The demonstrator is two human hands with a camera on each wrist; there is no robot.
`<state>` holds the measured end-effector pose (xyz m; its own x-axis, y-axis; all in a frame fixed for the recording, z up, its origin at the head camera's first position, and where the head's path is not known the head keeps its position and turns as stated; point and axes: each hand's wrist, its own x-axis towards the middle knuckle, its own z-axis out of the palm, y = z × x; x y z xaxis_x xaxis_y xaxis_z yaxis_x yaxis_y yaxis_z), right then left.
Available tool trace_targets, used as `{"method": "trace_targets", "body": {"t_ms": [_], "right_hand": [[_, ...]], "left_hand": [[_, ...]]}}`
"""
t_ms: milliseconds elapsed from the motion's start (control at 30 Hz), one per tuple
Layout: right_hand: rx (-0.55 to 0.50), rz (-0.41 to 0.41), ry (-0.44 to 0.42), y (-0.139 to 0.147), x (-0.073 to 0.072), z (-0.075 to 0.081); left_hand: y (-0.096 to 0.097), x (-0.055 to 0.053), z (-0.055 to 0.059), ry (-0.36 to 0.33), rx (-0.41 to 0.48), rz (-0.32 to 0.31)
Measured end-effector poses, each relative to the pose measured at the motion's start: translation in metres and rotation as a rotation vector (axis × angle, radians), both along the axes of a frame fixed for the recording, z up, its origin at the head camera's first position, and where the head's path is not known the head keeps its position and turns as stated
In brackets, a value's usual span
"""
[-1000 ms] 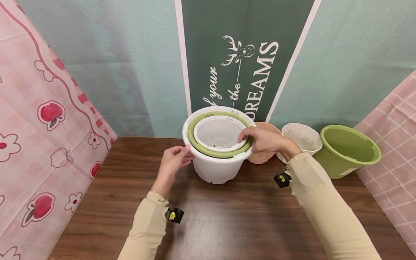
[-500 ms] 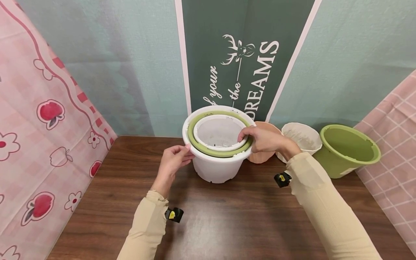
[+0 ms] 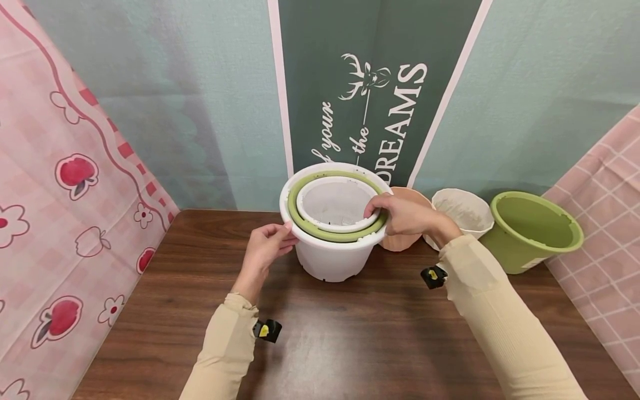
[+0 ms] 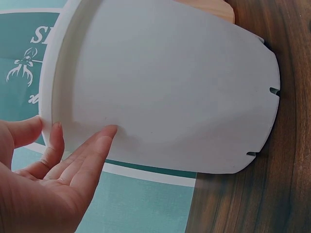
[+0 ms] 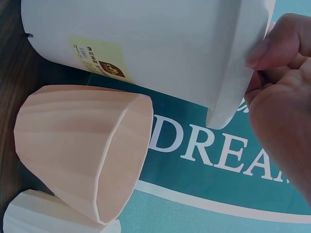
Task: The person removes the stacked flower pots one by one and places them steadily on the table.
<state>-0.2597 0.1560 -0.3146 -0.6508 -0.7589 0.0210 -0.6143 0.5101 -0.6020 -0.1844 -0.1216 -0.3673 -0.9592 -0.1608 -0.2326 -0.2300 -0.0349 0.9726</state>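
White rim pinched in my left hand, I clamp the nested pots (white, green, white) opposite with my right hand.

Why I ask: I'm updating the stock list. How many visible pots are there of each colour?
White: 3 (outer nested pot, innermost nested pot, faceted pot)
Green: 2 (middle nested pot, separate green pot)
Peach: 1 (peach pot)
Total: 6 visible pots
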Motion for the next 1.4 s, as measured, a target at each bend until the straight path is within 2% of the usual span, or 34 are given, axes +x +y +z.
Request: {"method": "trace_targets", "body": {"t_ms": [300,467,700,900,1133,1400], "right_hand": [[0.001,0.015,0.055,0.0002,0.0016,-0.0001],[0.007,0.008,0.049,0.0006,0.0013,-0.0008],[-0.021,0.061,0.018,0.0044,0.0016,-0.0007],[-0.02,0.073,0.022,0.0054,0.0027,0.0007],[0.025,0.037,-0.009,0.0056,0.0025,0.003],[0.003,0.014,-0.021,0.0069,0.0019,0.0042]], "left_hand": [[-0.0001,-0.0001,-0.0006,-0.01,-0.003,-0.002],[-0.0001,-0.0001,-0.0015,-0.009,-0.003,-0.003],[0.0013,-0.0008,-0.0018,0.0,0.004,0.001],[0.0017,-0.0013,-0.0023,-0.002,0.005,0.004],[0.001,-0.0012,-0.0028,0.003,0.007,0.004],[0.0006,-0.0012,-0.0027,0.005,0.008,0.002]]}}
